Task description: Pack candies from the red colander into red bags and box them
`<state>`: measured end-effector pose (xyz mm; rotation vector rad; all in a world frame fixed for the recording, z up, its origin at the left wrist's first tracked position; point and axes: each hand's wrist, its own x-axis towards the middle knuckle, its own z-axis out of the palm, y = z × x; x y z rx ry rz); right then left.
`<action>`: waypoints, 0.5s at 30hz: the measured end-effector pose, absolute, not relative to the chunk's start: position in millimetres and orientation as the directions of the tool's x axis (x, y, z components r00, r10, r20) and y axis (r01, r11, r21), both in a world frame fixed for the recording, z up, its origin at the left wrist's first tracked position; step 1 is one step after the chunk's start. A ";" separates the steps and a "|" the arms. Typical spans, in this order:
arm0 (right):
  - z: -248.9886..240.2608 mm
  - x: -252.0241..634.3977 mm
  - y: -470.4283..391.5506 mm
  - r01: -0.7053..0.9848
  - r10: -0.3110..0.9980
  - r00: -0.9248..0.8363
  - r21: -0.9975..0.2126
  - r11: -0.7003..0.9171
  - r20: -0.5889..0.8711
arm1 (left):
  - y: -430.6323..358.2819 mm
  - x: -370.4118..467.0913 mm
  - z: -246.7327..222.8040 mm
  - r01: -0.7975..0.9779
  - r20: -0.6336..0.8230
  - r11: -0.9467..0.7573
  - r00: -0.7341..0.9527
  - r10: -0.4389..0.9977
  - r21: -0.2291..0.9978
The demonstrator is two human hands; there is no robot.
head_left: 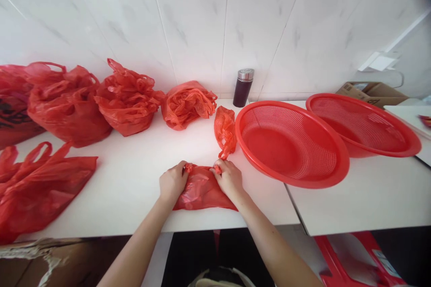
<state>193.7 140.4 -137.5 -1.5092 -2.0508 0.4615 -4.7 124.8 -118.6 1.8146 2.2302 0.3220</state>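
A red plastic bag (pixel 205 190) lies flat near the front edge of the white table, with something clear and shiny showing through its film. My left hand (pixel 173 182) is closed on the bag's upper left corner, and a bunched bit of film pokes out by the thumb. At the upper right corner my right hand (pixel 229 177) grips the other bunched end. Just beyond my right hand sits a small crumpled red bag (pixel 225 130). What the flat bag holds cannot be made out clearly.
Two red colanders (pixel 292 143) stand on the right. Behind them is a cardboard box (pixel 373 93). A dark flask (pixel 243 89) stands by the tiled wall. Several filled red bags (pixel 69 105) line the back left, and another red bag (pixel 43 188) lies at the front left.
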 end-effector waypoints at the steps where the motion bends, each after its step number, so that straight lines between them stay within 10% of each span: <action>1: -137.2 194.1 139.9 0.759 0.949 -0.217 -0.571 0.311 0.228 | 124.5 -4.4 -118.4 0.917 -0.045 0.204 -0.201 0.979 0.344; 15: -143.3 197.6 136.3 0.649 0.957 -0.019 -0.724 0.232 0.289 | 36.9 -49.6 -92.9 0.321 -0.177 0.280 -0.316 0.932 0.905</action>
